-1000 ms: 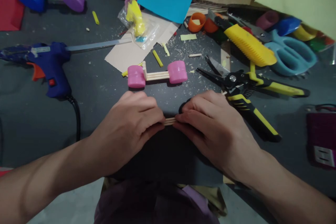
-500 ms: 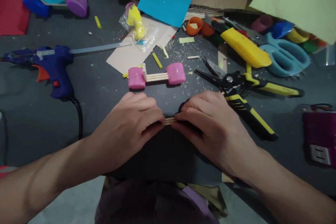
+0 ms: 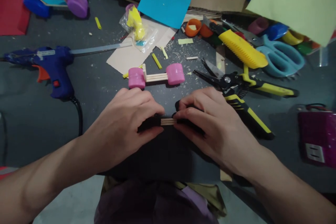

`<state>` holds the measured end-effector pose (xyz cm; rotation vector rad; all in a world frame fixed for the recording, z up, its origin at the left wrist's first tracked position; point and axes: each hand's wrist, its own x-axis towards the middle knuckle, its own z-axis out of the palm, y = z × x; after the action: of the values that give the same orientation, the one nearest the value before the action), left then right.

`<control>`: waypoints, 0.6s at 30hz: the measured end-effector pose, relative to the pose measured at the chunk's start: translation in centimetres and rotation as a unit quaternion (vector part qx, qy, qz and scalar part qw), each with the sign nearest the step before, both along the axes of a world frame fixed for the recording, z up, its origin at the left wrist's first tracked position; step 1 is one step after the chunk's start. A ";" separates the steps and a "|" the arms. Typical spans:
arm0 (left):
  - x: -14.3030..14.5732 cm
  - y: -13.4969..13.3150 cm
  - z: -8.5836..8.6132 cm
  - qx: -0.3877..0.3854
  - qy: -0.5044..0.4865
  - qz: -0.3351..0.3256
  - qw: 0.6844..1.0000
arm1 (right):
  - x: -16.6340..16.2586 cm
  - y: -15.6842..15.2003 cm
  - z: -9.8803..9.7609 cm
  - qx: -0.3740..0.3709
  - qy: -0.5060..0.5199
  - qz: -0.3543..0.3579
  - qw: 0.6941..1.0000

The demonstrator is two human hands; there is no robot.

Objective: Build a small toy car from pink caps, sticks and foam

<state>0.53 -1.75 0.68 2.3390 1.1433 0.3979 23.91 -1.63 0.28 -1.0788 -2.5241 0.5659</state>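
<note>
Both my hands are closed around one small assembly near the table's front edge. It is a short bundle of pale wooden sticks (image 3: 168, 121) with a black round piece at each end. My left hand (image 3: 126, 122) covers the left black piece, of which only an edge shows. My right hand (image 3: 210, 126) wraps the right black piece (image 3: 181, 105). Just beyond my hands lies a like assembly with two pink caps (image 3: 156, 75) joined by sticks.
A blue glue gun (image 3: 51, 68) lies at the left, its cord running toward me. Yellow-handled pliers (image 3: 244, 92) lie right of my hand, with teal scissors (image 3: 282, 56) and a yellow tool (image 3: 243, 49) behind. Paper sheets, caps and wood scraps litter the dark table (image 3: 31, 119).
My hands have drawn slightly apart, so more of the stick bundle and the black pieces shows. The view has shifted a little.
</note>
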 end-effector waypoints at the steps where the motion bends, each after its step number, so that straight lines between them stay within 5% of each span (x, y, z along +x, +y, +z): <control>1: 0.0 0.0 0.0 0.001 0.002 0.002 1.000 | -0.1 0.0 0.0 -0.005 0.002 -0.001 1.000; 18: 0.6 -0.6 0.2 -0.065 -0.049 -0.009 0.997 | -0.3 -0.6 0.5 -0.029 0.050 0.012 0.998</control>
<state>1.11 -2.32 0.89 2.1907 1.0674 0.4143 23.64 -2.24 0.83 -1.0151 -2.4509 0.6874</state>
